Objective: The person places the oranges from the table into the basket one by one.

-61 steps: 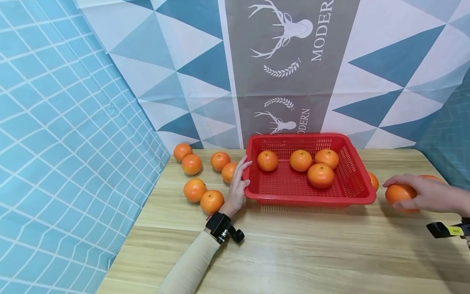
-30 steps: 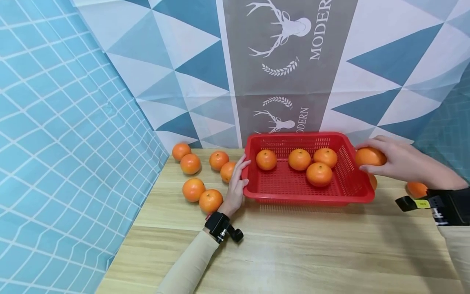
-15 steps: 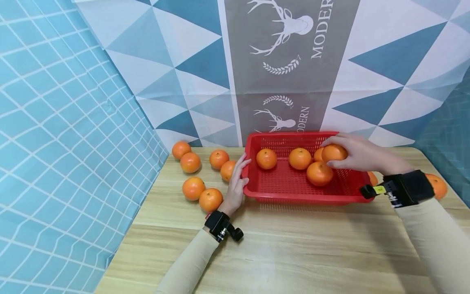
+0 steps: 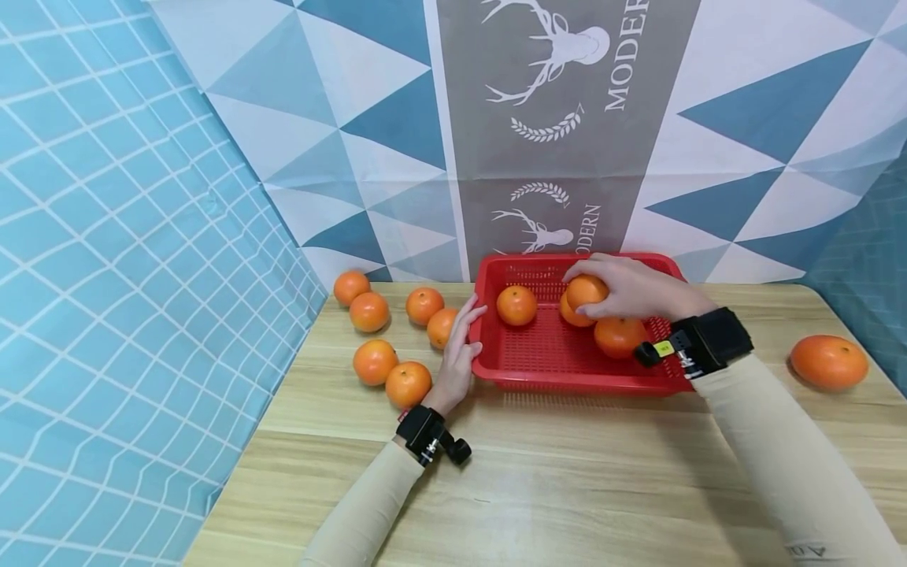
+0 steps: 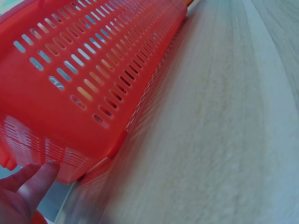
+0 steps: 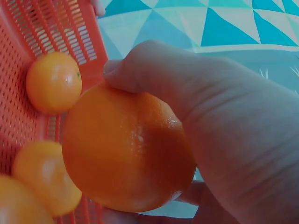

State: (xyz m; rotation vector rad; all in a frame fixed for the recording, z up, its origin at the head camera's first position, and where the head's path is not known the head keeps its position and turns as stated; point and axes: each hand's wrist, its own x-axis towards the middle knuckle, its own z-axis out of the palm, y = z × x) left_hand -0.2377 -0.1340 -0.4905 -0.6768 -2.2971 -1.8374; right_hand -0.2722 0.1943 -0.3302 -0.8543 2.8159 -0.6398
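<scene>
The red rectangular slotted basket (image 4: 567,384) looks like smooth, softly shiny plastic. In the right wrist view, the round orange fruit (image 6: 117,154) has glossy, finely dimpled skin. The pale brown wood-grained tabletop (image 4: 531,496) carries a faint sheen; the beige cloth sleeve (image 4: 786,433) looks matt — as does the creased, triangle-patterned blue-and-white sheet (image 4: 283,94).

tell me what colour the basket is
Plain red; the basket shows best in the head view.
</scene>
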